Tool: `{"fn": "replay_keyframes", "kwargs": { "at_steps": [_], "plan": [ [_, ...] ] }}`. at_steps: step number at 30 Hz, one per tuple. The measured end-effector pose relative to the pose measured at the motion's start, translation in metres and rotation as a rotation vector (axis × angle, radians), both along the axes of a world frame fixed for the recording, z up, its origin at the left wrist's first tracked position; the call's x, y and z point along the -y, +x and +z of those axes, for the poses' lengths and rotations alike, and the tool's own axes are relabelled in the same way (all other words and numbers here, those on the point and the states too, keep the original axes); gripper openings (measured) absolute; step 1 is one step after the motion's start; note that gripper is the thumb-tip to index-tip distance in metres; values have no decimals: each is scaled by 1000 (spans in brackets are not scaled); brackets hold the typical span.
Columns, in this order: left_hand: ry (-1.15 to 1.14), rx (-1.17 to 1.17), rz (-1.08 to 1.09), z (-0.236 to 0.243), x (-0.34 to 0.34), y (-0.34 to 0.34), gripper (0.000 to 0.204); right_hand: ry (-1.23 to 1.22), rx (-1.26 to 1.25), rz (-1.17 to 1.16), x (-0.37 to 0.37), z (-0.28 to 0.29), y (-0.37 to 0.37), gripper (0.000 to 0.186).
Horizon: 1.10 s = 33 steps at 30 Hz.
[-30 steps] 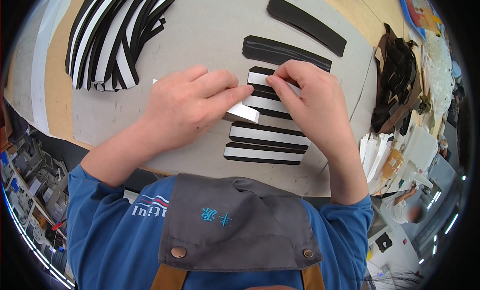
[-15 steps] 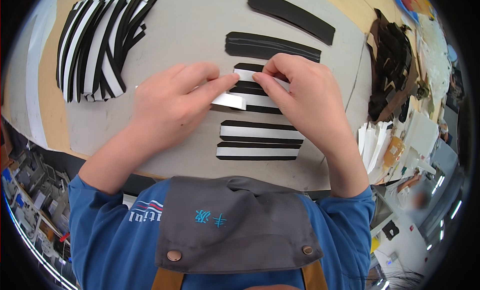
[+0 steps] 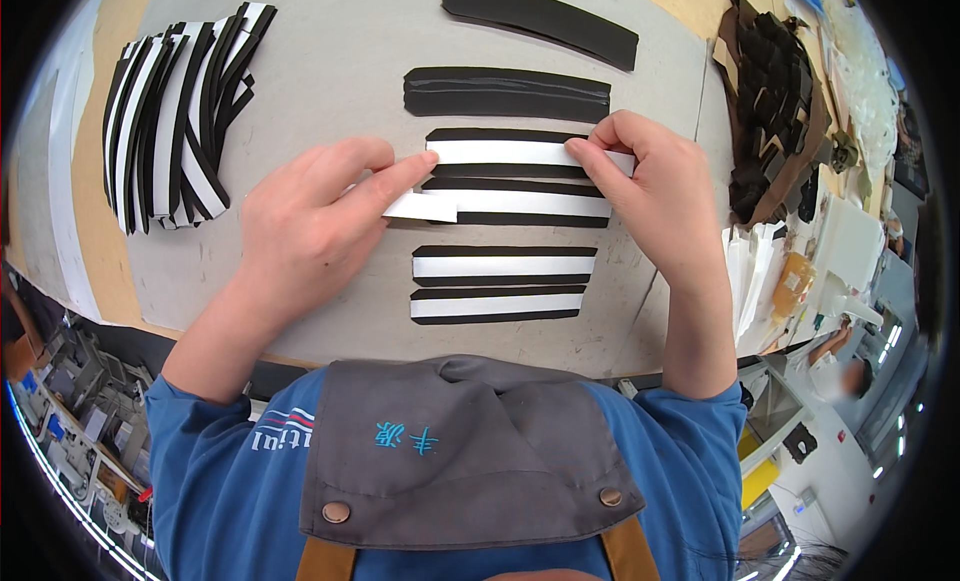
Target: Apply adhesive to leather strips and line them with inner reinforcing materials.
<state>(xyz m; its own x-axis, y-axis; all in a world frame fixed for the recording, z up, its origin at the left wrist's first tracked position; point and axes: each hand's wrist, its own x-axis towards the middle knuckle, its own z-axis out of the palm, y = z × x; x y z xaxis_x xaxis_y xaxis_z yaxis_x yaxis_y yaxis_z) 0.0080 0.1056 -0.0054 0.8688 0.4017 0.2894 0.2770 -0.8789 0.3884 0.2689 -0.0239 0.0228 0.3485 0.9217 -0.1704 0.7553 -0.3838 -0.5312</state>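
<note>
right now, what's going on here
A person has the left hand at the left end of a white strip lying along a black piece; the right hand pinches it toward the right. A loose strip pokes from under the left hand. Nearer lie three striped pieces; beyond, two all-black pieces.

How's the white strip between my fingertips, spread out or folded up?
Spread out: the white strip runs straight along a black piece between your left hand and right hand.

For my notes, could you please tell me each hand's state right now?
Left hand: closed, holding a white bundle.
Right hand: closed, pinching the long white strip near its right end.
</note>
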Motion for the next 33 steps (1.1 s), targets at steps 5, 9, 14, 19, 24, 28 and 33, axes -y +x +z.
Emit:
{"fn": "replay_keyframes", "kwargs": {
  "at_steps": [5, 9, 14, 19, 24, 28, 33],
  "plan": [
    [-32, -18, 17, -1, 1, -1, 54, -32, 51, 3, -1, 2, -2, 22],
    [-28, -6, 6, -2, 1, -1, 56, -33, 75, 1, 0, -1, -2, 24],
    [-26, -12, -22, -1, -2, 1, 60, 4, 146, -23, 5, 3, -3, 27],
    [-53, 76, -11, -1, -2, -6, 59, 84, 212, -256, 30, 5, 2, 32],
    [67, 118, -169, 22, 4, 20, 52, 294, 126, -334, 74, -15, -9, 21],
    [128, 26, -282, 25, 15, 64, 48, 429, 260, -114, 80, -23, -14, 23],
    [98, -100, -278, 22, 22, 86, 59, 454, 320, 3, 78, -33, -13, 41]
  ]
}}
